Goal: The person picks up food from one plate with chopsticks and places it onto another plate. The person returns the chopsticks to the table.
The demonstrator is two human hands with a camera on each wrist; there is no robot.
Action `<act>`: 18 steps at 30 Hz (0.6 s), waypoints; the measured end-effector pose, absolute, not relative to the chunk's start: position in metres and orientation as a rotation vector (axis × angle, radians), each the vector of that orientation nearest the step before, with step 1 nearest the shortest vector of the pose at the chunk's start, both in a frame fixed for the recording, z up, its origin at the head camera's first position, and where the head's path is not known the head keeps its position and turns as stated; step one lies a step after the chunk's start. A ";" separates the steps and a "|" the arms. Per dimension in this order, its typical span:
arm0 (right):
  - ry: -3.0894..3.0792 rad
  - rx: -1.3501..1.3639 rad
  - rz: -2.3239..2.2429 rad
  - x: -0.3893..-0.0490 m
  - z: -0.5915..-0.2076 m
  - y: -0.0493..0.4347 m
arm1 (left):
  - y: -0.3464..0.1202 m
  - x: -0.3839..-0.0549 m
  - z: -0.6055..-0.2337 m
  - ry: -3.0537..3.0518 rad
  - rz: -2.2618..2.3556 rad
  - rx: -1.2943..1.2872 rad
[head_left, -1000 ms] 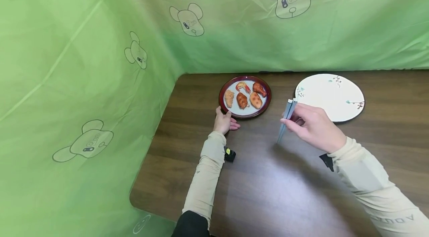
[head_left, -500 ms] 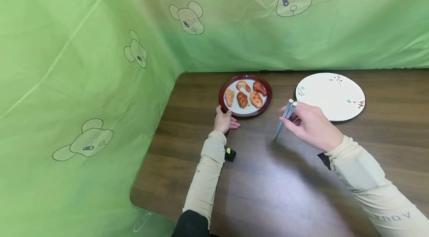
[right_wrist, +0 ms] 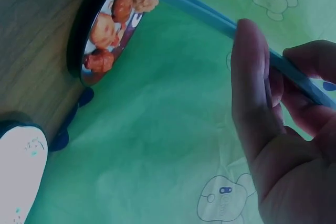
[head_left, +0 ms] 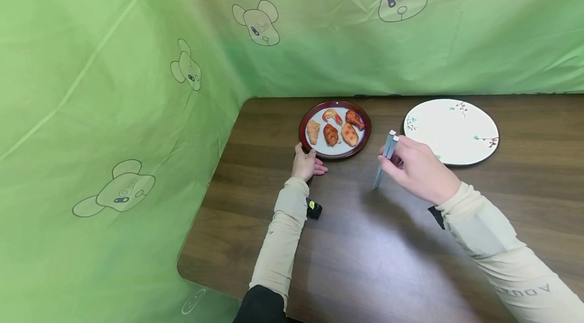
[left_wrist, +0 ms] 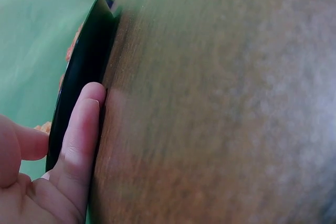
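My left hand [head_left: 306, 165] grips the near-left rim of a round plate [head_left: 368, 135] with a red-brown edge and pale middle. In the left wrist view the thumb [left_wrist: 32, 144] lies at the rim and the fingers [left_wrist: 84, 129] are against the dark underside. Several food pieces lie on this plate, among them a shrimp [head_left: 332, 116], a drumstick [head_left: 354, 119] and a browned piece of meat [head_left: 330, 135]. My right hand [head_left: 422, 168] holds a pair of grey-blue chopsticks [right_wrist: 194, 10], tips down and close together, right of the plate and above the table. Nothing shows between the tips.
A white oval plate [head_left: 449, 133] with small floral sprigs stands at the back, behind my right hand. The brown wooden table [head_left: 356, 252] meets a green curtain [head_left: 315, 64] at the back and left. Black wrist devices sit on both wrists.
My right hand has shifted slightly to the left with the chopsticks, whose tips are now closer to the food plate. The left hand stays on the plate's rim.
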State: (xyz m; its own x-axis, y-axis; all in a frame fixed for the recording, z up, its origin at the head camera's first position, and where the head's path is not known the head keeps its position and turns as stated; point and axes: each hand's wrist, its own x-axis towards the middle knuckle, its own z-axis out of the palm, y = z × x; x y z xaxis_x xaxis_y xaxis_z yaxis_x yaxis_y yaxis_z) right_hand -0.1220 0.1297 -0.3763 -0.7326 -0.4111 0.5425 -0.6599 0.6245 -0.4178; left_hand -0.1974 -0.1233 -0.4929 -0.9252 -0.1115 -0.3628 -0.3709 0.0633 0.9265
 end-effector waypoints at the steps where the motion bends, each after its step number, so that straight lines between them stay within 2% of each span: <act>1: -2.469 0.842 0.844 -0.122 -0.376 0.130 | -0.123 -0.197 -0.492 2.128 1.971 -0.493; 7: -2.581 0.808 0.788 -0.123 -0.370 0.131 | -0.124 -0.192 -0.481 2.091 1.991 -0.494; 18: -2.612 0.821 0.794 -0.122 -0.368 0.126 | -0.124 -0.198 -0.493 2.143 1.954 -0.494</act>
